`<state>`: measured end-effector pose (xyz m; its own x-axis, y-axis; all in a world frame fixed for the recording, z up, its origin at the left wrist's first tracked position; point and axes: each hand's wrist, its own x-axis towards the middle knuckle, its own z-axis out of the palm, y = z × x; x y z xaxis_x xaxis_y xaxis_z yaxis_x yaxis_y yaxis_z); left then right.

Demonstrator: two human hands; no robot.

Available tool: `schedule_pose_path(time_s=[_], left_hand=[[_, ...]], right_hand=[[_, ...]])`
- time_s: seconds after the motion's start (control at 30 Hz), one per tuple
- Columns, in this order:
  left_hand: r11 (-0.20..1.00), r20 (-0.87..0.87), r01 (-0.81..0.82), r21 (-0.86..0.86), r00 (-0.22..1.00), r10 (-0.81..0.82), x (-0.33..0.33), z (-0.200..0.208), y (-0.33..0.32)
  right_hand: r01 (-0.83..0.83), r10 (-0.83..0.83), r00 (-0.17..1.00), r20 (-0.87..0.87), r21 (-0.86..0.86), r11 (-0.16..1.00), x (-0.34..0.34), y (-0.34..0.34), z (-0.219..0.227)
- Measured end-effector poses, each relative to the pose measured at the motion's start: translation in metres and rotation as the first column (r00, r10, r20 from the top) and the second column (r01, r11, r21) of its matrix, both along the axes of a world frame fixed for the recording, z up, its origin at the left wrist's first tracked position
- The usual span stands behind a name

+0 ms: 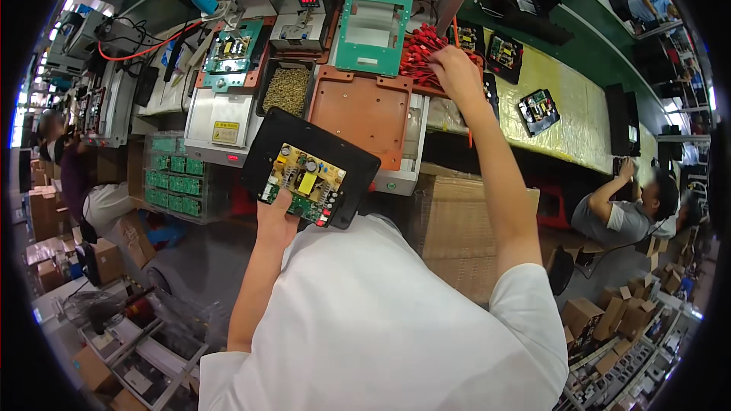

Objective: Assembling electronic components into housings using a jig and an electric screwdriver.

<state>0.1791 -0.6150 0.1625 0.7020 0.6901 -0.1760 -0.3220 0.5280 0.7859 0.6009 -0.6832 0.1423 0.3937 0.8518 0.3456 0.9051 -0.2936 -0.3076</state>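
Black tray [283, 137] with its yellow circuit board [303, 183] sits gripped in the left hand [276, 217], right hand [455, 70] probably closing on red wires [417, 52], none attached yet.

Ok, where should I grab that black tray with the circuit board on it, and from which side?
Probably by the near edge of the tray, from below, where the left hand already pinches it. The board fills the middle, so the bare black rim is the safest hold. The right hand is off at the red wires.
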Motion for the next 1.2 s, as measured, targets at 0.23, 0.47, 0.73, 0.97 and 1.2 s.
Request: schedule_pose_path(time_s=[0.23,0.47,0.73,0.97,1.2], left_hand=[[0.997,-0.007,-0.076,0.005,0.997,0.076,-0.005,-0.017,-0.005],[0.988,-0.002,-0.097,-0.118,0.995,0.097,0.009,-0.037,-0.006],[0.991,0.075,-0.115,-0.071,0.990,0.121,0.046,-0.017,0.001],[0.956,0.043,-0.238,0.169,0.971,0.234,0.070,0.023,0.000],[0.810,0.004,-0.269,0.522,0.950,0.313,0.058,0.050,-0.010]], right_hand=[[-0.020,0.025,0.994,0.109,-0.041,0.999,0.029,-0.004,-0.014],[0.019,-0.008,0.999,-0.039,0.299,0.954,0.042,-0.016,-0.021],[0.228,0.315,0.523,-0.792,0.486,0.844,-0.045,-0.027,0.065],[-0.093,0.256,0.471,-0.844,0.241,0.966,-0.147,-0.029,0.118],[-0.061,0.182,0.496,-0.849,0.174,0.983,-0.173,-0.021,0.116]])
